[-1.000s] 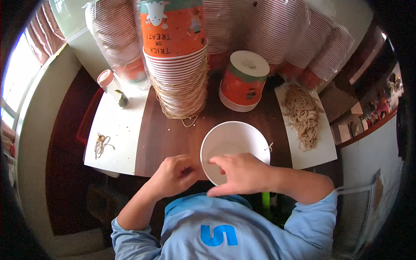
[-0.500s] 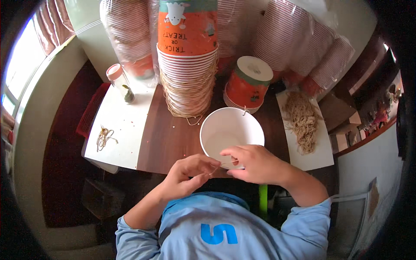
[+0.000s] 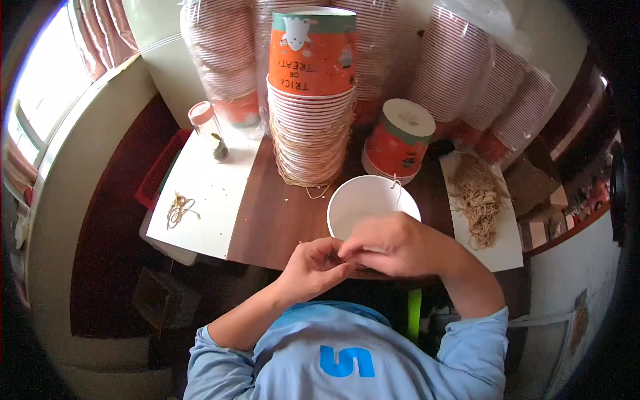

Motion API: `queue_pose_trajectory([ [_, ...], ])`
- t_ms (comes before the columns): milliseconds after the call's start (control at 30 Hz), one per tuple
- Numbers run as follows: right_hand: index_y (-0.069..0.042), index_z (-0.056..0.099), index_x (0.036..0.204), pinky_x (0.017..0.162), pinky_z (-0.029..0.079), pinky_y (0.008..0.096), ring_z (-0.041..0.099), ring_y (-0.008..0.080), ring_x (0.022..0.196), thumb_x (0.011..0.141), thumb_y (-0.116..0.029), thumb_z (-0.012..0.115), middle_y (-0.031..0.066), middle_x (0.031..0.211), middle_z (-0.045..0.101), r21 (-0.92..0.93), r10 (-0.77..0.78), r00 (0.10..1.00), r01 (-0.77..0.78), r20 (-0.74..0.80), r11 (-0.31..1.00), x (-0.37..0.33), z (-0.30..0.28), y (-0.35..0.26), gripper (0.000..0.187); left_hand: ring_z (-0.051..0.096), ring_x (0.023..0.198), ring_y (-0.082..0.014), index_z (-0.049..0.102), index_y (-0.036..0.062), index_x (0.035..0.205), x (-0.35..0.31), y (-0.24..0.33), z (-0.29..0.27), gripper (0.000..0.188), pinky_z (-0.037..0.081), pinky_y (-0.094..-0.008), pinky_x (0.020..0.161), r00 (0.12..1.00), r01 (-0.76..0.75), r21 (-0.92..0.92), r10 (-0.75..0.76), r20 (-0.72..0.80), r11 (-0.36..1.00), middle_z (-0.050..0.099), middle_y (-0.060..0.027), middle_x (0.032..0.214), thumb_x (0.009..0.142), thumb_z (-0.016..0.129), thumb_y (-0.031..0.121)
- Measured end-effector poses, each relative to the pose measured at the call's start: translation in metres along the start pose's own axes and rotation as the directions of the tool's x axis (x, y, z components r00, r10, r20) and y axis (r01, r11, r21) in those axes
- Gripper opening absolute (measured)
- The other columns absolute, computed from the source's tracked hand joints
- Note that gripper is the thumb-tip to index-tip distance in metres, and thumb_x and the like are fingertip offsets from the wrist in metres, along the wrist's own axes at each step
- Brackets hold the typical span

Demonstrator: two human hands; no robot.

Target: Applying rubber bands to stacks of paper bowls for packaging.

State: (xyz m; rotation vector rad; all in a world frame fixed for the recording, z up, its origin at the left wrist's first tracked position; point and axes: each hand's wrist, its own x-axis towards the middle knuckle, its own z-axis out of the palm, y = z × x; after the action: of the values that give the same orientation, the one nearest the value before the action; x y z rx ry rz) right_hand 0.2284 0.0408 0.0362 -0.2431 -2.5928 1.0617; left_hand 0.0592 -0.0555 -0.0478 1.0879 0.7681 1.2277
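Observation:
A paper bucket (image 3: 363, 197), white inside, stands with its mouth up in front of me at the table's near edge. A thin cord (image 3: 396, 181) is fastened through its far rim and hangs down inside. At the near rim, my left hand (image 3: 315, 268) is closed in a pinch, thumb against fingers. My right hand (image 3: 393, 247) is closed too, its fingertips meeting those of the left and covering part of the bucket. The cord end between the fingertips is mostly hidden now.
Behind stands a tall upside-down stack of orange buckets (image 3: 313, 57) with cords hanging round it. A shorter stack (image 3: 400, 137) is right of it. A cord bundle (image 3: 477, 200) lies at right, loose cords (image 3: 180, 210) and a jar (image 3: 210, 130) at left. Wrapped stacks (image 3: 453, 60) line the back.
My right hand has moved in against my left, closing the gap where a thin cord showed between them. The whole view has shifted, so the table things appear farther right and slightly lower.

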Motion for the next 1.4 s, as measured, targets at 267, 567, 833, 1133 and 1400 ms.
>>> queue_pose_trajectory([
  [267, -0.005, 0.063, 0.085, 0.076, 0.047, 0.0347, 0.059, 0.0236, 0.081, 0.073, -0.008, 0.068, 0.0053, 0.086, 0.063, -0.469, -0.128, 0.877, -0.120, -0.463, 0.875, 0.008, 0.013, 0.034, 0.013, 0.063, 0.085, -0.0141, 0.059, -0.0041, 0.094, 0.000, -0.009, -0.012, 0.010, 0.053, -0.0286, 0.081, 0.999, 0.017, -0.148, -0.023, -0.041, 0.989, 0.064, -0.0078, 0.089, 0.090, 0.058, 0.006],
  [567, -0.009, 0.063, 0.081, 0.072, 0.043, 0.0358, 0.058, 0.0245, 0.081, 0.070, -0.009, 0.067, 0.0051, 0.083, 0.060, -0.260, 0.048, 0.968, -0.113, -0.244, 0.959, -0.027, 0.024, 0.015, 0.012, 0.063, 0.083, -0.0128, 0.058, -0.0019, 0.092, 0.001, -0.018, -0.026, 0.009, 0.054, -0.0275, 0.078, 0.999, 0.014, -0.152, -0.019, -0.028, 0.988, 0.063, -0.0059, 0.089, 0.089, 0.060, 0.006],
  [833, -0.006, 0.060, 0.078, 0.071, 0.044, 0.0388, 0.058, 0.0283, 0.076, 0.072, -0.011, 0.066, 0.0087, 0.081, 0.058, -0.188, 0.124, 0.967, -0.168, -0.222, 0.968, -0.021, 0.043, 0.024, 0.009, 0.062, 0.081, -0.0100, 0.058, -0.0015, 0.090, -0.003, -0.015, -0.023, 0.005, 0.052, -0.0238, 0.071, 0.997, -0.079, -0.054, 0.079, -0.008, 0.995, 0.063, -0.0054, 0.089, 0.087, 0.061, 0.002],
  [1133, -0.004, 0.048, 0.076, 0.054, 0.049, 0.0378, 0.057, 0.0279, 0.060, 0.078, -0.008, 0.059, 0.0118, 0.075, 0.048, -0.410, 0.075, 0.961, -0.183, -0.266, 0.894, -0.035, 0.072, -0.009, 0.012, 0.064, 0.069, -0.0177, 0.061, 0.0056, 0.080, -0.017, 0.000, -0.003, 0.018, 0.051, -0.0253, 0.065, 0.789, -0.272, 0.939, 0.607, 0.093, 0.209, 0.067, -0.0083, 0.081, 0.068, 0.069, -0.006],
  [1400, 0.001, 0.053, 0.087, 0.048, 0.047, 0.0298, 0.055, 0.0206, 0.054, 0.070, -0.008, 0.055, 0.0094, 0.073, 0.046, -0.703, -0.103, 0.937, -0.176, -0.335, 0.690, -0.036, 0.096, 0.010, 0.020, 0.061, 0.077, -0.0101, 0.058, -0.0013, 0.087, -0.017, -0.036, -0.013, 0.008, 0.051, -0.0229, 0.069, 0.921, -0.037, -0.034, 0.021, -0.390, 0.999, 0.065, -0.0059, 0.086, 0.082, 0.065, -0.001],
])
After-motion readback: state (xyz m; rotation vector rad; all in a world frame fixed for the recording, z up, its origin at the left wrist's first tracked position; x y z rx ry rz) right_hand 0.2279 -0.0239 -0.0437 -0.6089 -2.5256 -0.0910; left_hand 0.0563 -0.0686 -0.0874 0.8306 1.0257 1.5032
